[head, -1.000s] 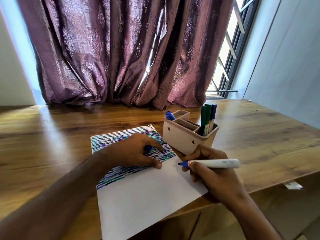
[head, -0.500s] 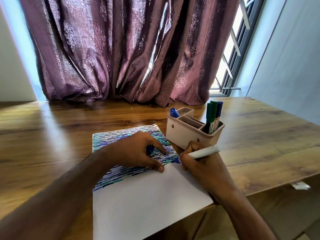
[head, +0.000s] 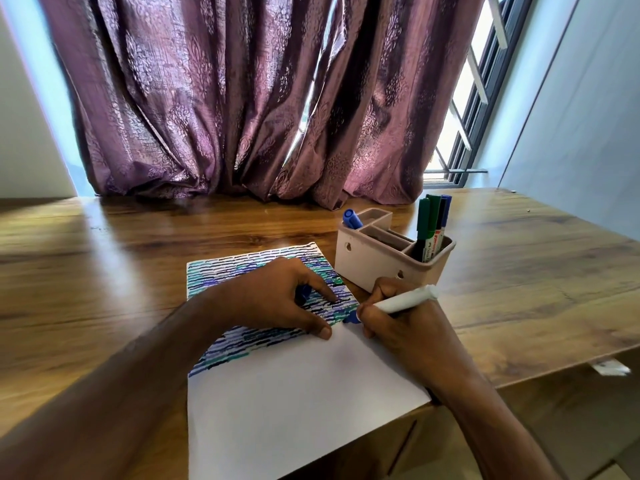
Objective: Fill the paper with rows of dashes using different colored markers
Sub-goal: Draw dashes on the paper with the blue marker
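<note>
Head view: dash rows cover the far portion of the sheet; the near portion is blank.

The white rectangular paper sheet (head: 294, 403) lies on the brown wooden surface (head: 104, 271), its near right corner overhanging the front edge. The right hand (head: 405, 323) has its grip clenched on the white-barrelled blue marker (head: 405, 301), tip at the sheet's right edge, at the last row. The left hand (head: 277, 299) presses the sheet and holds a blue cap (head: 303, 293). The beige plastic marker holder (head: 391, 254) stands just beside the right hand, limiting room there; open surface lies left.
</note>
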{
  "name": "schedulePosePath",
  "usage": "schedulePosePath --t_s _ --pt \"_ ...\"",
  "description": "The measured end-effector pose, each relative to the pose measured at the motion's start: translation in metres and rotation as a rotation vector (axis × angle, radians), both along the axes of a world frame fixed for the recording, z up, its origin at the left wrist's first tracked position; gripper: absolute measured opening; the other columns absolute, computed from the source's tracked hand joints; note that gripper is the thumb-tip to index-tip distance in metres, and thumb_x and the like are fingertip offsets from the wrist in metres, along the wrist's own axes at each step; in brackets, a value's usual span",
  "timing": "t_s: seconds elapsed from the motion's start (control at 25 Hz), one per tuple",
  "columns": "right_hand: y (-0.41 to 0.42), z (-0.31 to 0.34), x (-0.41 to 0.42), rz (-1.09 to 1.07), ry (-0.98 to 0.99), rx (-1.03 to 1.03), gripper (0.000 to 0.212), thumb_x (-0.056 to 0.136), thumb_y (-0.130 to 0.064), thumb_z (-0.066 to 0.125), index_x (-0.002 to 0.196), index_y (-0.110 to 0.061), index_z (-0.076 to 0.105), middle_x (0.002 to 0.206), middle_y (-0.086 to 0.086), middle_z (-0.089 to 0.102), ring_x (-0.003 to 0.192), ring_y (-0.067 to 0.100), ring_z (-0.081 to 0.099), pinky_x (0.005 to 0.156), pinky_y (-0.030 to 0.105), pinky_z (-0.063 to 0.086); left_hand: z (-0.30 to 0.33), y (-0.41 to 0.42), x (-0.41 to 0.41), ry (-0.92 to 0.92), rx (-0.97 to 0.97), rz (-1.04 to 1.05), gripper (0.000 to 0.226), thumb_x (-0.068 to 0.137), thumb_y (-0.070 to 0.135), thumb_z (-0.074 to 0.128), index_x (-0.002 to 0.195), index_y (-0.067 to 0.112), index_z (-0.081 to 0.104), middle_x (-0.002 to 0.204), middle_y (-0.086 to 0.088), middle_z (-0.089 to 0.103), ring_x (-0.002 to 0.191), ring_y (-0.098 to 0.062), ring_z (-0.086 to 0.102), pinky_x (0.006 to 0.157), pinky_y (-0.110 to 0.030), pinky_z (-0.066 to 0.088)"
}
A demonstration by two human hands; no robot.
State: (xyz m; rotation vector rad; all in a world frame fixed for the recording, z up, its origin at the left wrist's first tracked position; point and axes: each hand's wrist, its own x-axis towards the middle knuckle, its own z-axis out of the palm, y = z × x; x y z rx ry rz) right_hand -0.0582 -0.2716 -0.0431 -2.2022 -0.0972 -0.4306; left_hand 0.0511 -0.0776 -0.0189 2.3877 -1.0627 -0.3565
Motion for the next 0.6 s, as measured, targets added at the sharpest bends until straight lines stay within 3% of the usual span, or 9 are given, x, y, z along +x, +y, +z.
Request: schedulePosePath --t_s 0.08,0.32,0.48,0.6 --pt "-0.0016 -0.0011 0.0008 0.000 -0.002 0.002 0.012 0.084 -0.028 0.067 0.078 -0.021 0.061 0.080 -0.013 0.067 0.089 0.002 0.062 0.059 0.021 0.057 -0.0009 -0.0008 0.0006 0.008 0.004 0.007 0.056 0.072 0.050 0.079 0.124 0.038 0.065 0.128 0.009 0.061 0.105 -0.010 0.058 0.093 -0.030 0.053" --pt "-0.0026 -0.0014 0.0015 -0.017 -0.020 -0.037 0.015 0.085 -0.025 0.067 0.076 -0.026 0.056 0.076 -0.018 0.061 0.083 -0.008 0.060 0.056 0.009 0.052 -0.0016 -0.0009 0.0007 0.024 -0.005 0.007 0.054 0.071 0.049 0.080 0.122 0.040 0.064 0.127 0.010 0.061 0.107 -0.010 0.057 0.095 -0.031 0.052" --pt "-0.0034 -0.0014 0.0019 -0.021 -0.011 -0.022 0.016 0.086 -0.024 0.067 0.075 -0.026 0.056 0.079 -0.012 0.064 0.082 0.007 0.064 0.055 0.013 0.052 -0.0020 -0.0009 0.0011 0.028 -0.018 0.007 0.054 0.071 0.049 0.081 0.122 0.040 0.064 0.126 0.010 0.061 0.107 -0.009 0.058 0.094 -0.028 0.052" --pt "-0.0028 0.0006 0.0008 -0.011 -0.027 -0.035 0.022 0.086 -0.022 0.068 0.071 -0.029 0.053 0.074 -0.016 0.061 0.080 -0.008 0.060 0.057 0.007 0.050 -0.0025 0.0001 0.0015 0.025 -0.020 0.010 0.054 0.071 0.049 0.081 0.122 0.040 0.065 0.125 0.012 0.060 0.105 -0.008 0.057 0.088 -0.022 0.050"
